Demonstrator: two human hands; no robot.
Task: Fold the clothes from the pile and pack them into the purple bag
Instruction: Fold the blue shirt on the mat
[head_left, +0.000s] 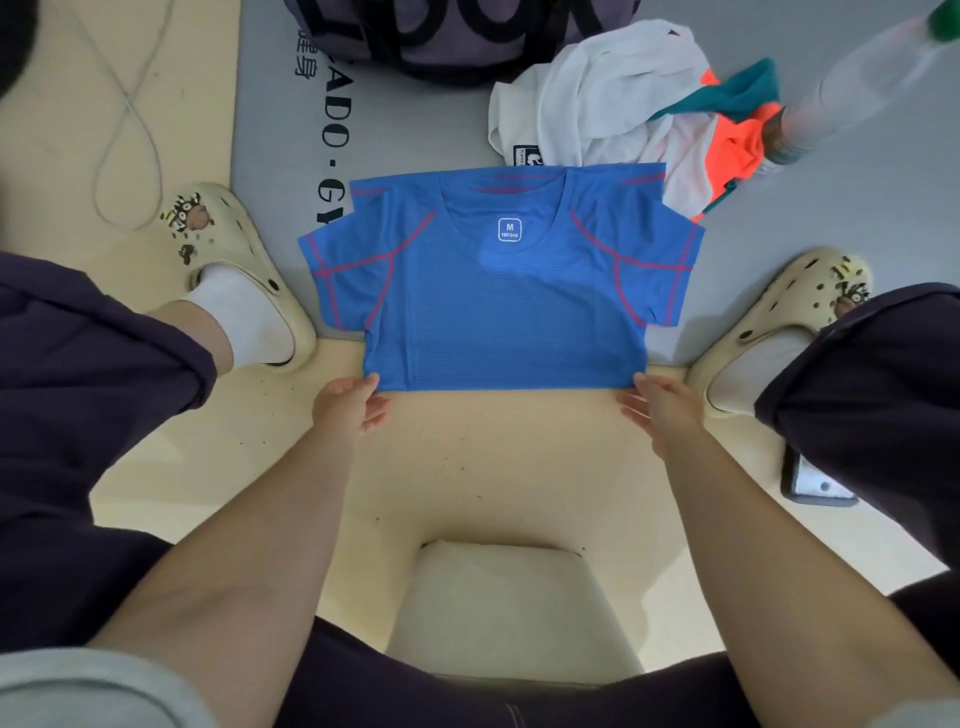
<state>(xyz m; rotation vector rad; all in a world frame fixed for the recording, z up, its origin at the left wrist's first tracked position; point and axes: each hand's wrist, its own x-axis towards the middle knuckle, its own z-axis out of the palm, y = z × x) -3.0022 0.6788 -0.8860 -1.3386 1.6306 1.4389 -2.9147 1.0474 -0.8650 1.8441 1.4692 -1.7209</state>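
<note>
While my left hand (349, 404) and right hand (658, 404) pinch the near corners of the blue shirt (498, 291) lying flat between my feet, uneven lifting could skew its fold.

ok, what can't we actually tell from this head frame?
- Purple bag, head view: cut off by the top edge, so its opening and contents can't be seen.
- Clothes pile: garments overlap, so their count is unclear.
- Bottle: motion-blurred, and its label can't be read.
- Blue shirt: the bottom looks folded under, and what lies beneath is hidden.
- Left hand and right hand: fingertips sit at the shirt's corners, so the grip is unclear.
- Dark device: partly hidden by the leg.
</note>
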